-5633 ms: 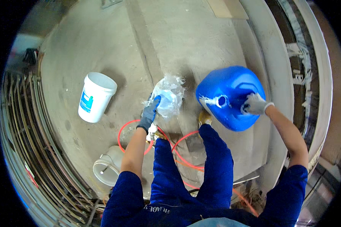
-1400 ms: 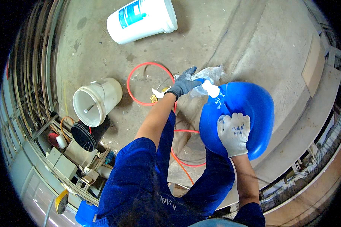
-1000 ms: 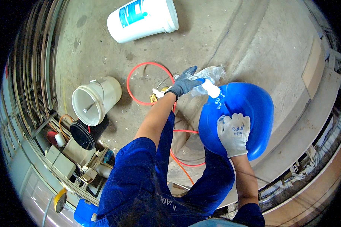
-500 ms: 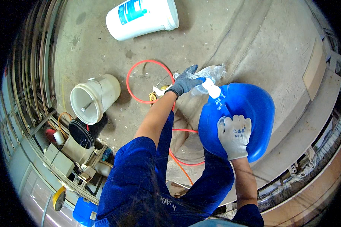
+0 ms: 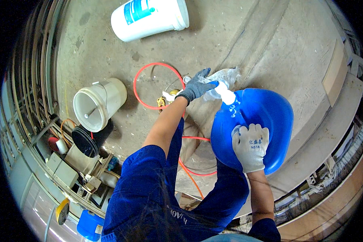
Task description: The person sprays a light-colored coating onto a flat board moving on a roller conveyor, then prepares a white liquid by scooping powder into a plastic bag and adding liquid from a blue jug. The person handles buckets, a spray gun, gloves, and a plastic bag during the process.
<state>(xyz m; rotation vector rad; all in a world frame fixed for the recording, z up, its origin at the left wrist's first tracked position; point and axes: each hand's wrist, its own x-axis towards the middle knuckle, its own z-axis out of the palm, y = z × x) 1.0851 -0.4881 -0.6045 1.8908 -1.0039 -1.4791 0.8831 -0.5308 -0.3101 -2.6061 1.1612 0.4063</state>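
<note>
A blue jerrycan (image 5: 276, 117) lies tilted at the right with its white mouth (image 5: 228, 98) toward my left hand. White splashes (image 5: 233, 109) mark its side by the mouth. My right hand (image 5: 252, 145), in a white glove, is closed round the jerrycan's handle, most of which it covers. In a dark grey glove, my left hand (image 5: 196, 86) reaches beside the mouth. Crinkled clear plastic (image 5: 226, 76) runs between its thumb and fingers, which appear to hold it. A white and blue patch lies between thumb and mouth; its kind I cannot make out.
A red hose (image 5: 139, 76) loops on the floor near brass-coloured fittings (image 5: 161, 103). An open white bucket (image 5: 119, 90) and a black bucket (image 5: 84, 141) stand at left. A white pail (image 5: 161, 20) lies on its side at the far end. A metal ledge (image 5: 330, 121) runs along the right.
Both hands and the jerrycan keep nearly the same places. The view has shifted slightly, so the buckets and hose sit a little further left in the picture.
</note>
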